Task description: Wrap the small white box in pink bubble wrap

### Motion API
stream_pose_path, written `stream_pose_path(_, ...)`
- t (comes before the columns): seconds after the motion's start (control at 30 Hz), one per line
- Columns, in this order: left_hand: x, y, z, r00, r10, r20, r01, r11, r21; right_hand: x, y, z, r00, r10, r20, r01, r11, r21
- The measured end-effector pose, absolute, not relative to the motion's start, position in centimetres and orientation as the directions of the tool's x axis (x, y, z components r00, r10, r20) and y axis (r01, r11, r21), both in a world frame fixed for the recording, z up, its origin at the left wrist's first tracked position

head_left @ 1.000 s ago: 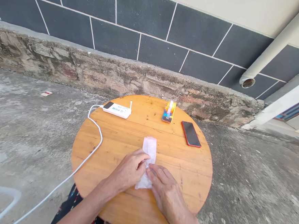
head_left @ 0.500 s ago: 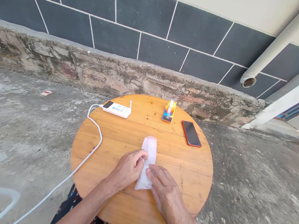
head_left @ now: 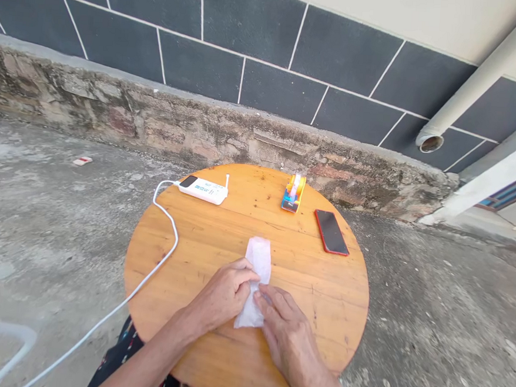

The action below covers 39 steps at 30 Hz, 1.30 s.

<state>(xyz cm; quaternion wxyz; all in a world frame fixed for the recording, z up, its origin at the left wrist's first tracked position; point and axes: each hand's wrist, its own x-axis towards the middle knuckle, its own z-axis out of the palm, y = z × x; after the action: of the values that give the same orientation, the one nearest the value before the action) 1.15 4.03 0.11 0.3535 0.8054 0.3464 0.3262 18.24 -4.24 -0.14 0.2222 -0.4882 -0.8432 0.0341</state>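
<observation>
A folded white tissue [head_left: 259, 258] lies lengthwise in the middle of the round wooden table [head_left: 201, 248]. My left hand [head_left: 223, 292] rests on its left edge with curled fingers pinching the tissue. On the near right part of the tissue, my right hand [head_left: 284, 328] presses down with its fingers stretched out flat. Both hands cover the tissue's middle; its far end and near corner show.
A white power bank [head_left: 203, 189] with a white cable [head_left: 167, 222] running off the left edge lies at the table's far left. A small orange and blue object [head_left: 293, 193] and a red-edged phone [head_left: 331, 232] lie at the far right. Rough concrete floor surrounds the table.
My left hand's fingers have shifted slightly along the tissue's left edge. The right hand stays pressed in place.
</observation>
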Motion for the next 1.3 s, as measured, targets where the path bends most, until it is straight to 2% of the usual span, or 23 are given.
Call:
stream_pose_path(0.3, 1.2, 3.9, 0.0, 0.532, 0.814, 0.234, 0.395, -0.483, 0.781, 18.5, -3.9, 0.4, -0.403, 0.855, 0.325, 0.788, 0.506, -0.352)
stream_pose_path(0.63, 1.2, 4.4, 0.4, 0.523, 0.837, 0.161, 0.417, -0.416, 0.808, 18.7, -3.2, 1.8, -0.392, 0.895, 0.215, 0.797, 0.446, -0.407)
stream_pose_path(0.97, 1.3, 6.0, -0.1, 0.509, 0.856, 0.092, 0.48, -0.371, 0.795, 19.1, -0.6, 4.7, -0.425, 0.903, 0.061, 0.732, 0.383, -0.564)
stream_pose_path(1.3, 1.2, 6.3, 0.0, 0.438, 0.896, 0.072, 0.516, -0.316, 0.796, 19.6, 1.3, 4.8, -0.481, 0.877, -0.016, 0.657, 0.348, -0.669)
